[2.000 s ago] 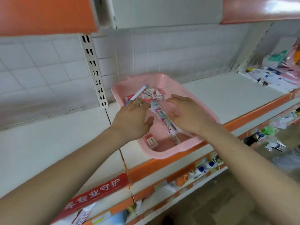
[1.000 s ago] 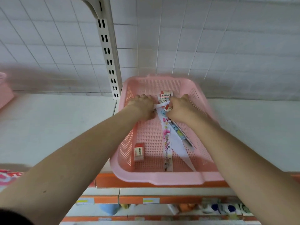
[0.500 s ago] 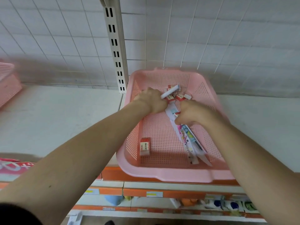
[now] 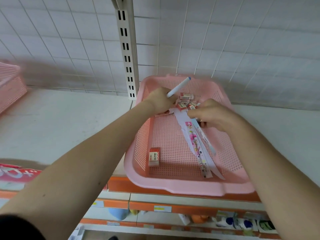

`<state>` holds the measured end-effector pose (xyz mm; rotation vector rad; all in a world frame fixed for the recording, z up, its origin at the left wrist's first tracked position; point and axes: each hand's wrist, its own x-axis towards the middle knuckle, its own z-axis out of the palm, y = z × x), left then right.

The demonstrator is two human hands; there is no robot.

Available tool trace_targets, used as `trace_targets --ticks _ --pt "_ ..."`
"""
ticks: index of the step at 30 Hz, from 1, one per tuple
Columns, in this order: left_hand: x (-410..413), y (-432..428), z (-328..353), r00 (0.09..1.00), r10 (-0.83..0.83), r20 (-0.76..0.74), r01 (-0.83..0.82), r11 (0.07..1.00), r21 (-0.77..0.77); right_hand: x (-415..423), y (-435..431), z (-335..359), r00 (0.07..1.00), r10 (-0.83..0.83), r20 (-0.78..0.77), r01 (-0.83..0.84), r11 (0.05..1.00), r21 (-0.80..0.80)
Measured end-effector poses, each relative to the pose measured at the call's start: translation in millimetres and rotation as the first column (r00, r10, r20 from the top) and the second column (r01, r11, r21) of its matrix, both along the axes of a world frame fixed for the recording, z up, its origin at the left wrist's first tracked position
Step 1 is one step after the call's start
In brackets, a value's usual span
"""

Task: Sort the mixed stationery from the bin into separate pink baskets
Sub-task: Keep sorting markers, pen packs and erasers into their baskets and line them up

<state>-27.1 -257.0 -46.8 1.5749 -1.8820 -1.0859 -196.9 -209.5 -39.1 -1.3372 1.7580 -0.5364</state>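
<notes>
The left hand (image 4: 160, 101) is clenched round a white pen (image 4: 179, 86), blue tip slanting up. The right hand (image 4: 212, 115) seems to pinch the top of long printed packets (image 4: 195, 144), possibly rulers. Boxed erasers (image 4: 186, 101) cluster between the hands, and a lone eraser (image 4: 154, 156) lies nearer, all inside the pink basket (image 4: 173, 187) on the white shelf (image 4: 60, 122).
</notes>
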Motion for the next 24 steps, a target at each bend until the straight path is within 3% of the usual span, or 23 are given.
trace_targets --ticks 5,11,14,19,24 --pt "1 12 11 0.977 0.069 -0.202 -0.027 0.978 0.205 2 5 13 0.944 -0.042 0.326 0.061 0.997 -0.048" --pt "-4 53 27 0.862 0.217 -0.458 -0.036 0.928 0.372 15 4 26 0.769 0.029 0.639 0.088 0.985 -0.151" --pt "1 66 31 0.787 0.272 -0.554 -0.042 0.919 0.392 27 2 31 0.745 0.076 0.662 0.070 0.979 -0.192" --pt "19 81 30 0.810 0.308 -0.499 -0.159 0.935 0.318 51 7 37 0.776 0.115 0.621 0.019 0.978 -0.206" --pt "46 97 36 0.722 0.341 -0.602 -0.218 0.938 0.269 81 21 41 0.800 0.088 0.594 0.062 0.972 -0.228"
